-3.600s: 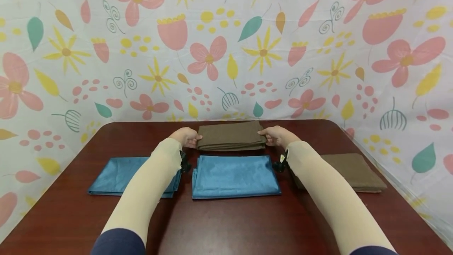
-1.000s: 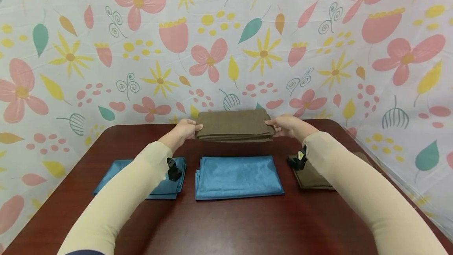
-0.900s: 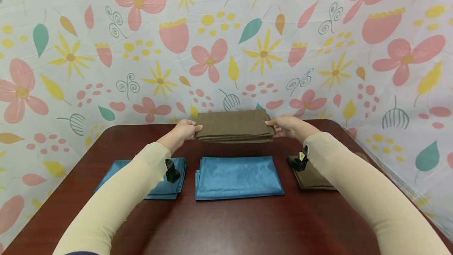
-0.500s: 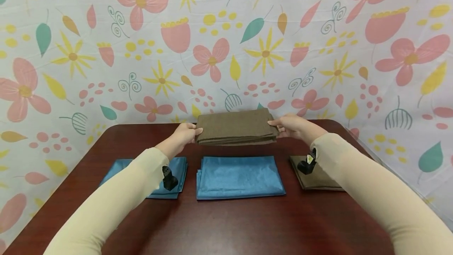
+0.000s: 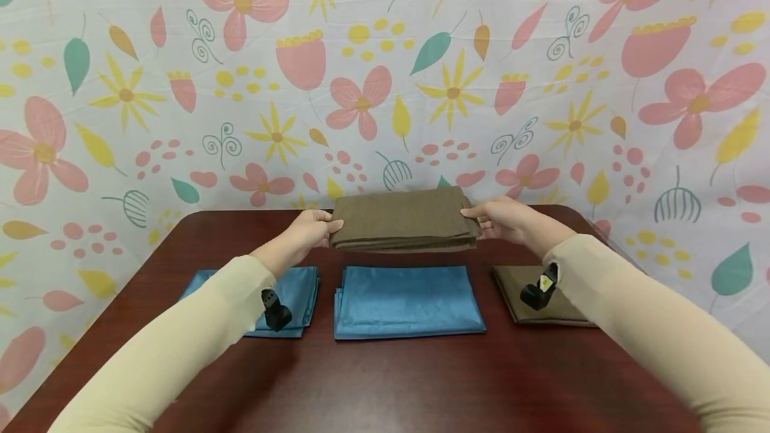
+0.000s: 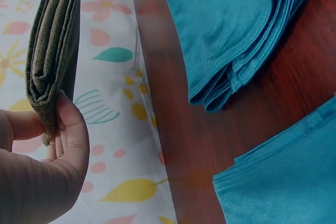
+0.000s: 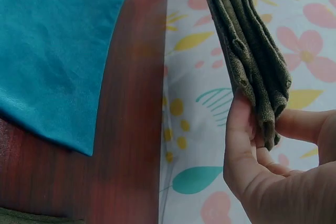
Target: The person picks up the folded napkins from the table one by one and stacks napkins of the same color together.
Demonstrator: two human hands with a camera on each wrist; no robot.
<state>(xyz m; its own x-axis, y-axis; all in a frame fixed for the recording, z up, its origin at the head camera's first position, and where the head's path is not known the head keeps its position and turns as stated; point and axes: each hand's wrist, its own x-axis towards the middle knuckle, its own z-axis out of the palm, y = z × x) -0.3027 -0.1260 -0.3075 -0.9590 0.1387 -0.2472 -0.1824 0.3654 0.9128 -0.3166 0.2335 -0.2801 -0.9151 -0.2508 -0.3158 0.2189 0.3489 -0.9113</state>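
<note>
A folded brown cloth (image 5: 403, 220) hangs level above the back of the table, stretched between my two hands. My left hand (image 5: 305, 234) pinches its left end, thumb on top and fingers beneath. The opposite end is pinched the same way by my right hand (image 5: 506, 219). In the left wrist view the cloth's stacked layers (image 6: 55, 40) show edge-on above the thumb and fingers. Layered folds (image 7: 249, 51) also show in the right wrist view. Below and nearer me, a folded blue cloth (image 5: 409, 303) lies flat in the middle.
Another folded blue cloth (image 5: 301, 296) lies at the left, partly hidden by my left forearm. A second folded brown cloth (image 5: 511, 282) lies at the right, partly behind my right wrist. The dark red table (image 5: 385, 379) ends at a flower-printed sheet (image 5: 385, 152).
The brown cloth was on the table behind the middle blue cloth; both hands have lifted it. Over the last second it has come slightly nearer to me. The other cloths have stayed put.
</note>
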